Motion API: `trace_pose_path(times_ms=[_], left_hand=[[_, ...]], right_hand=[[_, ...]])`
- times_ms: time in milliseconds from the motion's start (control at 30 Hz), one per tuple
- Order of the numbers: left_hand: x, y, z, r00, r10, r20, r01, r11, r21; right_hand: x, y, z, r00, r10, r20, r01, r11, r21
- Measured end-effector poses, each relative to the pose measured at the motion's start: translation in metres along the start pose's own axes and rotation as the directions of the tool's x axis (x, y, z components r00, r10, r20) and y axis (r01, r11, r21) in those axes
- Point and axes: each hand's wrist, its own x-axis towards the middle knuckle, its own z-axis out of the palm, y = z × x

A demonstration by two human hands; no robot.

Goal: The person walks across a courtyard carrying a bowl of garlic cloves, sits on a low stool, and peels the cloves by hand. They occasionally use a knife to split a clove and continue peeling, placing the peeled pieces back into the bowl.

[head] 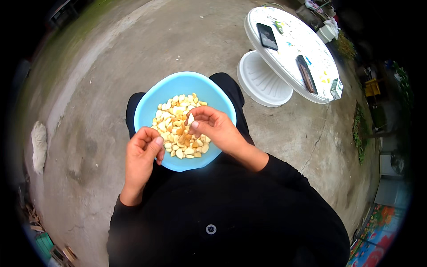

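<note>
A light blue plastic basin (pixel 186 80) rests on my lap, holding many garlic cloves (pixel 180 153), pale ones mixed with some brownish pieces. Between the thumb and fingers of my right hand (pixel 218 128) is a single pale garlic clove (pixel 190 119), raised above the pile. My left hand (pixel 143 150) is over the basin's lower left rim, its thumb against the curled fingers. Whether anything small is pinched there cannot be made out.
A round white table (pixel 290 30) at the upper right bears a black smartphone (pixel 267 36), a dark elongated case (pixel 306 74) and a small box (pixel 336 88). A white furry animal (pixel 39 147) lies on the concrete floor at the far left.
</note>
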Motion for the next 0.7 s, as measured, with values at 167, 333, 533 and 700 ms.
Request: trace_pose_path(times_ms=[167, 333, 533, 700], left_hand=[[-0.003, -0.009, -0.033, 0.973, 0.040, -0.226, -0.061, 0.994, -0.086], [-0.005, -0.006, -0.029, 0.965, 0.044, -0.259, -0.064, 0.995, -0.071], [-0.008, -0.010, -0.016, 0.983, 0.009, -0.184, -0.023, 0.997, -0.075], [-0.004, -0.010, -0.011, 0.988, 0.010, -0.157, -0.020, 0.998, -0.062]], right_hand=[[-0.011, -0.041, 0.003, 0.959, -0.259, 0.114, 0.283, 0.891, -0.355], [-0.074, -0.130, 0.013, 0.473, -0.799, 0.371, 0.574, 0.599, 0.559], [-0.143, -0.174, -0.001, 0.385, -0.817, 0.429, 0.425, 0.569, 0.704], [-0.140, -0.171, 0.008, 0.394, -0.794, 0.463, 0.519, 0.608, 0.601]])
